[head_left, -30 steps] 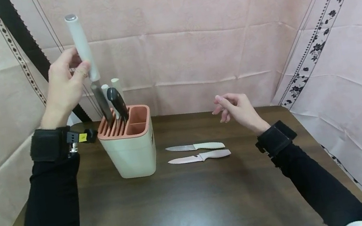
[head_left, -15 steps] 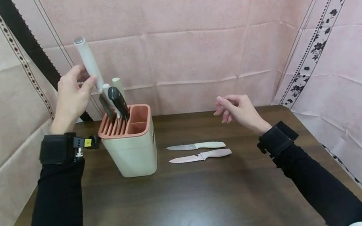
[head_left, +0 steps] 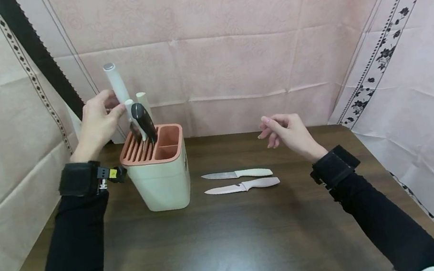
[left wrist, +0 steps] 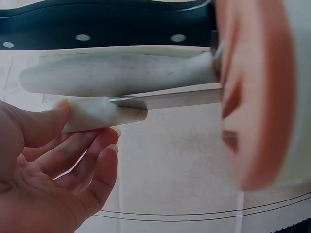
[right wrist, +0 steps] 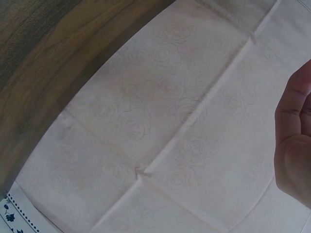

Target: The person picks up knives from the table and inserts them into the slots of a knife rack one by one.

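Observation:
My left hand (head_left: 100, 120) pinches the white handle of a knife (head_left: 116, 83) between thumb and fingers. In the left wrist view its blade (left wrist: 184, 99) runs into the slotted top of the knife block (head_left: 160, 184). Close beside it stand a black-handled knife (head_left: 144, 121) and two pale-handled ones, the nearer handle (left wrist: 116, 74) lying right against the held knife in that view. My right hand (head_left: 286, 132) hovers over the table's right side, fingers loosely bent, holding nothing; only part of it shows in the right wrist view.
Two small white-handled knives, an upper one (head_left: 237, 174) and a lower one (head_left: 243, 186), lie on the brown table (head_left: 227, 245) right of the block, blades pointing left. The block's orange top has open compartments (head_left: 169, 136) on its right. Pinkish cloth (head_left: 206, 50) hangs behind.
My left hand has come down and to the right, lowering the white-handled knife so its blade sits deeper in the block. The right hand stays nearly still.

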### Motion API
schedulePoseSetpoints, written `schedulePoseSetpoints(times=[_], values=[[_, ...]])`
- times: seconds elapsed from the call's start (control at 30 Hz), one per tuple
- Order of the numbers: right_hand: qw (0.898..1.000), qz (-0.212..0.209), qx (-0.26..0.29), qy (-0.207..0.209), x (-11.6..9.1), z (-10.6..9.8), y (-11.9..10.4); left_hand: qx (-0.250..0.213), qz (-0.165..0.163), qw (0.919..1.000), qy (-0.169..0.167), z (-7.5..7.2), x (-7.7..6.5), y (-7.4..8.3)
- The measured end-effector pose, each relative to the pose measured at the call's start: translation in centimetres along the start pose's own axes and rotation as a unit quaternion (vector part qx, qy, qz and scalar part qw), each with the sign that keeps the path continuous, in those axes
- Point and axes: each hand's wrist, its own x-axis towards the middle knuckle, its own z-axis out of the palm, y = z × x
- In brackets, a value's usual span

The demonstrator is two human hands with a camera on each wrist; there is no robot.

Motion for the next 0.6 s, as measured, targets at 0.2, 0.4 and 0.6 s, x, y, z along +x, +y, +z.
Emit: schedulePoseSetpoints(times=[0.2, 0.4, 0.6], values=[[1.0, -0.005, -0.006, -0.004, -0.1, -0.1, 0.1, 0.012, -0.007, 0.9998, -0.018, 0.6, 0.1, -0.5], [1.0, -0.005, -0.005, -0.006, -0.1, -0.1, 0.4, 0.028, -0.009, 0.9984, -0.048, 1.2, 0.1, -1.1], [1.0, -0.005, 0.004, -0.009, -0.3, -0.3, 0.8, 0.04, -0.012, 0.9965, -0.073, 1.4, 0.0, -1.6]])
